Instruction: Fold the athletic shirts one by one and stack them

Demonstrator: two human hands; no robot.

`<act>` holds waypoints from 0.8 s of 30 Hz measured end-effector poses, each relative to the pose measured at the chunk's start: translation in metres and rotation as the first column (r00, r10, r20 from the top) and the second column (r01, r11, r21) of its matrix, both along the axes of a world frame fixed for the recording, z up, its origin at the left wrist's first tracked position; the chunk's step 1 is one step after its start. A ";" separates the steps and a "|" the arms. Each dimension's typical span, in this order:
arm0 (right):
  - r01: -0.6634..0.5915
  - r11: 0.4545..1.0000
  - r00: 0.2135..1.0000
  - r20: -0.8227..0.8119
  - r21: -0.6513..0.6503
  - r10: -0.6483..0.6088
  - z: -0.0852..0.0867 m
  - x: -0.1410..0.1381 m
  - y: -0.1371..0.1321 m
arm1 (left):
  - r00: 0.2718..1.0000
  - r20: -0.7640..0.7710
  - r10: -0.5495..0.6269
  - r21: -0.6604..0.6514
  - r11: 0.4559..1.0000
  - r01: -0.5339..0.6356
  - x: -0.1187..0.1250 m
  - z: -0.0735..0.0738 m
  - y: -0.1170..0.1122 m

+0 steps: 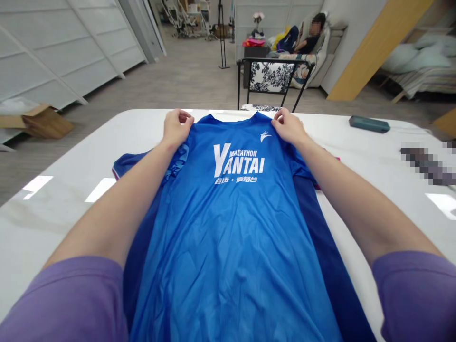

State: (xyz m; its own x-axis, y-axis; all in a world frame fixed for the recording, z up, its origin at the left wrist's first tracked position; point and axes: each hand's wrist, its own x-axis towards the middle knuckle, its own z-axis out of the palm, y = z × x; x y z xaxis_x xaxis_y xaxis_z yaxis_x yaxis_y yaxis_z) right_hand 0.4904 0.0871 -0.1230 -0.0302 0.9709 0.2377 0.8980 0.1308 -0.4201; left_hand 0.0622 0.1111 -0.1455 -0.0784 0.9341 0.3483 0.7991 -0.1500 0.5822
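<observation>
A blue T-shirt (235, 218) with white "Marathon Yantai" lettering lies front up, its collar toward the far edge of the white table (71, 228). My left hand (178, 127) pinches the shirt's shoulder on the left of the collar. On the other shoulder, near the small white logo, my right hand (288, 125) pinches the cloth between thumb and fingers. The left sleeve spreads out beyond my forearm, with bunched folds beside it. Darker blue panels run down both sides, and the lower hem is outside the view.
Past the table's far edge stands a chair (272, 78) with a black-and-white patterned back. A dark green box-shaped object (369, 124) lies at the table's right. An open cardboard box (42, 121) is on the floor at left. A person (304, 40) reclines on a sofa behind.
</observation>
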 end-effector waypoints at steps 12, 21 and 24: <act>-0.449 0.857 0.889 -0.223 -0.253 0.400 -0.001 0.030 -0.454 | 0.890 -0.137 -0.435 -0.126 0.899 0.419 -0.042 -0.008 -0.439; -0.360 0.933 0.925 -0.136 -0.008 0.355 -0.031 0.031 -0.574 | 0.934 -0.126 -0.334 -0.081 0.942 0.326 -0.076 -0.043 -0.599; -0.383 0.923 0.919 -0.089 0.030 0.384 -0.026 0.037 -0.587 | 0.947 -0.157 -0.282 -0.056 0.960 0.276 -0.082 -0.037 -0.607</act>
State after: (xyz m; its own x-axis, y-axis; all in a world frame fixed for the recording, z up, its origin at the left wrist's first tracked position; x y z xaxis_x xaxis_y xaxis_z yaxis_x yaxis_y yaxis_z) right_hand 0.5276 -0.4997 -0.1491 -0.3768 0.8864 0.2689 0.7360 0.4628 -0.4941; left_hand -0.0203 -0.4956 -0.1821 0.2417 0.9216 0.3038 0.8119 -0.3636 0.4568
